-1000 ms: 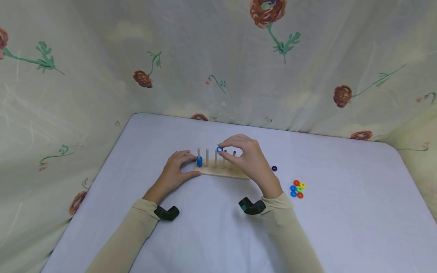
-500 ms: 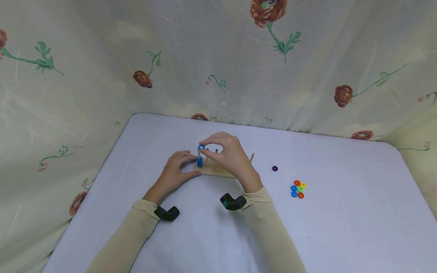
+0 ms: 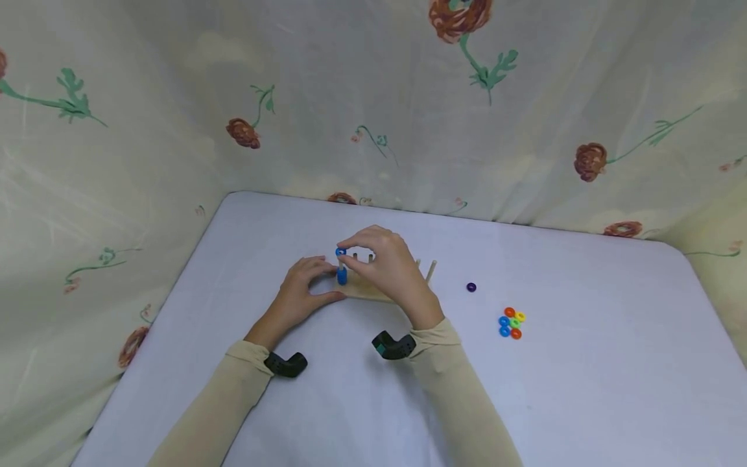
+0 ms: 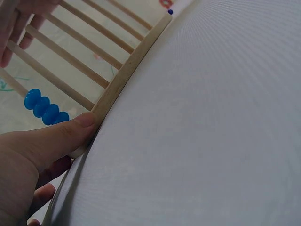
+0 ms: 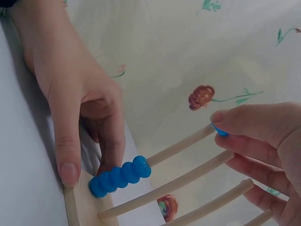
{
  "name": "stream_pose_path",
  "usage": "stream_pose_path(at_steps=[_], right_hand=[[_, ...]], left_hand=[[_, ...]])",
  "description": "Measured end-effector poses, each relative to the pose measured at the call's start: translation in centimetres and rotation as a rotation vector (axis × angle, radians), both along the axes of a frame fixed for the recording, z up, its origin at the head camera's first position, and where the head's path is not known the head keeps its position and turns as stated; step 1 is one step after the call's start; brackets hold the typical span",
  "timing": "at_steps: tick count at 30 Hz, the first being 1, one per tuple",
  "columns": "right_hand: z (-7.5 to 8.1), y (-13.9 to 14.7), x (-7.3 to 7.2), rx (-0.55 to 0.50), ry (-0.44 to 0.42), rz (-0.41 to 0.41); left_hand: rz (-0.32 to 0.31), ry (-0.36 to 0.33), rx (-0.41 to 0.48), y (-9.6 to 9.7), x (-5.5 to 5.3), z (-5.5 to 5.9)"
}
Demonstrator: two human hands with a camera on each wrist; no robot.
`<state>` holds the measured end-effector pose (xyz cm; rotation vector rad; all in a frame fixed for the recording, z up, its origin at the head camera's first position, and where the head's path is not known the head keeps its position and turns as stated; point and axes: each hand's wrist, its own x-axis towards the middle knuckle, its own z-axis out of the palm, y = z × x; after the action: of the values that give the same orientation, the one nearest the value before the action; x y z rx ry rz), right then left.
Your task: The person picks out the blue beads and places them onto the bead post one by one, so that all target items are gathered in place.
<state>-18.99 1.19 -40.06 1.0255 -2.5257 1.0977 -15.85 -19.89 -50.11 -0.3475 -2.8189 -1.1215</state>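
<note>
My left hand [image 3: 299, 287] grips the left end of a wooden peg stand [image 3: 366, 292], its thumb on the front edge of the base. Several blue rings [image 5: 121, 177] are stacked low on the leftmost peg [image 5: 181, 145]. My right hand [image 3: 390, 266] pinches another blue ring [image 5: 220, 132] between thumb and index finger, right at the top of that same peg. The neighbouring pegs stand bare in the right wrist view. In the head view my right hand hides part of the stand's right half.
A purple ring [image 3: 471, 287] lies on the white tabletop [image 3: 595, 344] to the right of the stand. Farther right sits a cluster of loose rings, among them a yellow ring [image 3: 521, 316] and a green ring [image 3: 515, 322]. A flowered curtain [image 3: 327, 97] hangs behind the table.
My right hand has moved left with the blue ring, from above the middle pegs to the top of the leftmost peg. The left hand has stayed on the stand.
</note>
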Motion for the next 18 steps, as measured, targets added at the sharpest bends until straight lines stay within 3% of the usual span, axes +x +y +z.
stream_pose_path(at_steps=[18], right_hand=[[-0.16,-0.17,0.26,0.051,0.082,-0.015]], left_hand=[[-0.009,0.017,0.009,-0.05,-0.03,-0.13]])
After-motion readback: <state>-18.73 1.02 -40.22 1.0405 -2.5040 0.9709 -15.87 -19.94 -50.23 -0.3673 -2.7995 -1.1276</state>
